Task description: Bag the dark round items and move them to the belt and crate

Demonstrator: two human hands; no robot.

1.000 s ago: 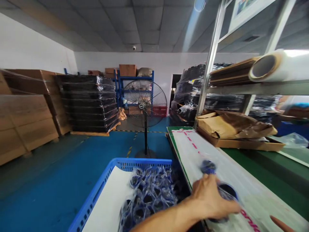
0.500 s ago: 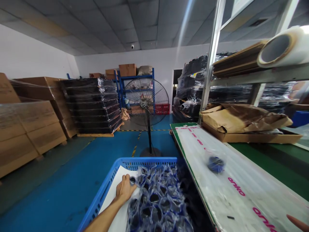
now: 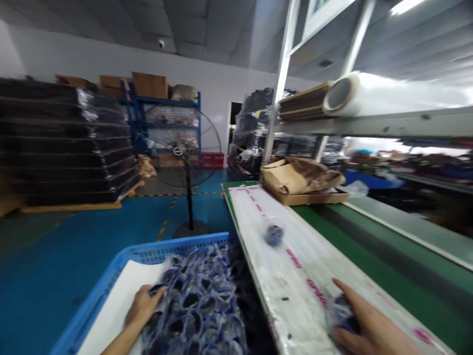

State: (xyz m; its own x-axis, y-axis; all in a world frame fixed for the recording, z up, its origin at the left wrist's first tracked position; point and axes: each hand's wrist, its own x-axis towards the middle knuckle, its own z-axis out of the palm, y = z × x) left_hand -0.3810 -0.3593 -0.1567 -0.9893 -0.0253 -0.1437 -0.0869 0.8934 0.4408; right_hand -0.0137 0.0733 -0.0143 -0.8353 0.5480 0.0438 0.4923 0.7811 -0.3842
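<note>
My left hand [image 3: 142,305] rests in the blue plastic crate [image 3: 111,271], its fingers on the edge of a heap of small dark parts in clear bags [image 3: 199,301]. My right hand [image 3: 364,328] lies on the white printed sheet [image 3: 295,276] along the bench edge and covers a small bagged dark part [image 3: 342,313]. Another bagged dark part [image 3: 273,234] lies alone farther up the sheet. The picture is blurred by motion.
A green conveyor belt [image 3: 369,246] runs beside the sheet. A cardboard tray with brown paper [image 3: 299,180] sits at its far end, under a shelf with a roll of film [image 3: 373,93]. A standing fan [image 3: 186,158] and wrapped pallets [image 3: 66,143] stand on the blue floor.
The view has swung to the right. My left hand has stayed in the crate at the bagged parts. My right hand has come onto the sheet and closed over a bagged part.
</note>
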